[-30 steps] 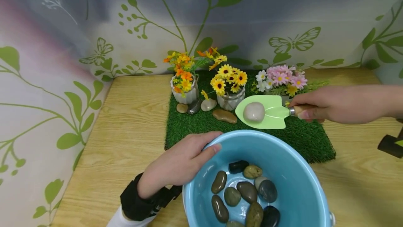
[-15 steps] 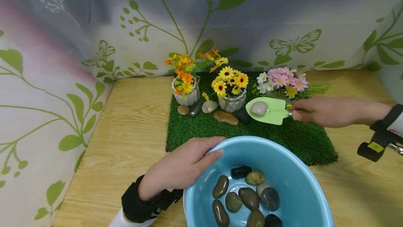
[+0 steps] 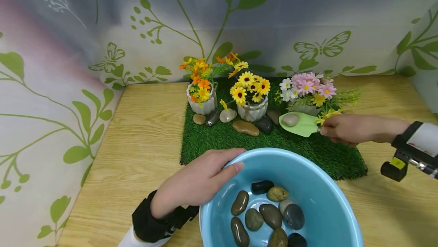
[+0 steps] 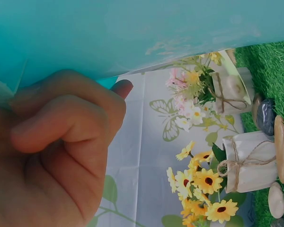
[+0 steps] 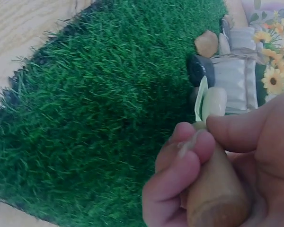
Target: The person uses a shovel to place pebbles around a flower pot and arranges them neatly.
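My right hand (image 3: 356, 128) grips the wooden handle (image 5: 217, 191) of a small light-green trowel (image 3: 306, 126). A pale smooth stone (image 3: 290, 119) lies on the trowel's blade, just in front of the pot of pink and white flowers (image 3: 308, 87). With thumb and fingers over its rim, my left hand (image 3: 196, 178) holds a light-blue bucket (image 3: 333, 186). Inside the bucket rest several dark and brown stones (image 3: 271, 216). In the right wrist view, the trowel blade shows edge-on above the artificial grass mat (image 5: 99, 109).
Two more white pots stand on the mat, one with orange flowers (image 3: 202, 104), one with yellow flowers (image 3: 252, 110). Along their fronts lie several stones, among them a tan one (image 3: 245, 128) and a black one (image 3: 265, 125). A patterned cloth (image 3: 267, 11) hangs behind the wooden table (image 3: 147, 125).
My right hand has moved the trowel and its stone rightward, uncovering the black stone and a brownish one beside the middle pot. My left hand stays on the bucket.
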{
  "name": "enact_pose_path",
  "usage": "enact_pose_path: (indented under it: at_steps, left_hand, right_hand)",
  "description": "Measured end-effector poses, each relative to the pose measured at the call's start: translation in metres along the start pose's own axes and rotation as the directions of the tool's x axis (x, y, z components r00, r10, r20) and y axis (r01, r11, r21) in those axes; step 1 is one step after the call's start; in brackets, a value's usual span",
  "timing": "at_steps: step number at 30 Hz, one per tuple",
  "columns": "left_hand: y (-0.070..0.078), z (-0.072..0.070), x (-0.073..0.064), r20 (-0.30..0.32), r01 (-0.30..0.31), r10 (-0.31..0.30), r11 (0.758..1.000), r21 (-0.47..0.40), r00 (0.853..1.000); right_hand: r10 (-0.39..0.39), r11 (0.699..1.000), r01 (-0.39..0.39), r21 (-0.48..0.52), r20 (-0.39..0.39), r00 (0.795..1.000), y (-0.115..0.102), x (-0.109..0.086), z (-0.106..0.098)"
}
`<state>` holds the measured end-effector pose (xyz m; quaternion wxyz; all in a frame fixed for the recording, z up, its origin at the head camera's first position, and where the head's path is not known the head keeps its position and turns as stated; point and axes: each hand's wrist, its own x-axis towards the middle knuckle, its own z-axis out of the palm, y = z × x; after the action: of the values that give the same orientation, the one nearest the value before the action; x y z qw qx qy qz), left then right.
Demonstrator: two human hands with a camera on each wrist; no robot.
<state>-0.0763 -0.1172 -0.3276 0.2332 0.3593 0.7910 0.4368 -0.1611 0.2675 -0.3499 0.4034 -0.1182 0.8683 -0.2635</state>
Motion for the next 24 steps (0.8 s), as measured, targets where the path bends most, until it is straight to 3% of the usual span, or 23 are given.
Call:
enact_pose_path:
  at_steps: [5, 12, 22, 24]
  left_hand:
    - [0.000, 0.000, 0.001, -0.005, -0.005, 0.005, 1.000, 0.007, 1.000]
    - [0.001, 0.000, 0.000, -0.008, 0.011, -0.011, 1.000, -0.010, 1.000]
    - [0.002, 0.000, 0.001, -0.005, 0.012, -0.012, 1.000, -0.018, 1.000]
    - [0.001, 0.000, 0.000, -0.005, 0.015, -0.015, 1.000, -0.021, 1.000]
  right_hand:
    - [0.010, 1.000, -0.010, 0.028, -0.003, 1.000, 0.003, 0.002, 0.003]
    - [0.040, 0.997, -0.043, 0.061, 0.053, 0.998, -0.005, -0.003, -0.009]
    - [0.076, 0.997, -0.078, 0.016, 0.085, 0.993, -0.014, -0.027, -0.022]
    - [0.053, 0.999, -0.052, -0.013, 0.090, 0.995, -0.019, -0.034, -0.026]
